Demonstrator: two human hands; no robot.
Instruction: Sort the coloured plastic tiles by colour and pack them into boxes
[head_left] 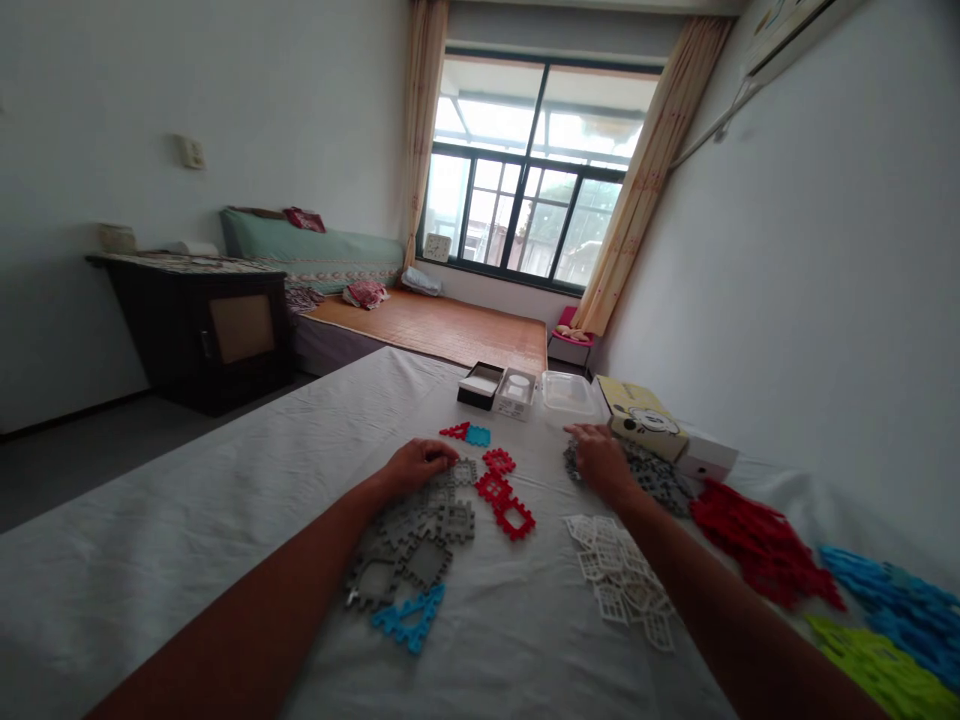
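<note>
My left hand (417,467) is at the upper end of a spread of grey interlocking building tiles (426,560). Its fingers are curled together beside a small grey square tile (465,472); anything inside them is hidden. My right hand (600,462) lies over a pile of grey building tiles (660,480), fingers reaching out to the left across its near end. Between the hands are linked red tiles (516,518). A red triangle (454,431) and a blue square tile (478,435) lie farther back. Closer to me sits a blue triangular tile (412,620).
White lattice pieces (619,575) lie below my right forearm. Red (761,540), blue (900,605) and lime-green (881,670) piles line the right side. A black box (480,385), a small white box (516,393), a clear plastic container (568,395) and a yellow box (641,415) stand behind.
</note>
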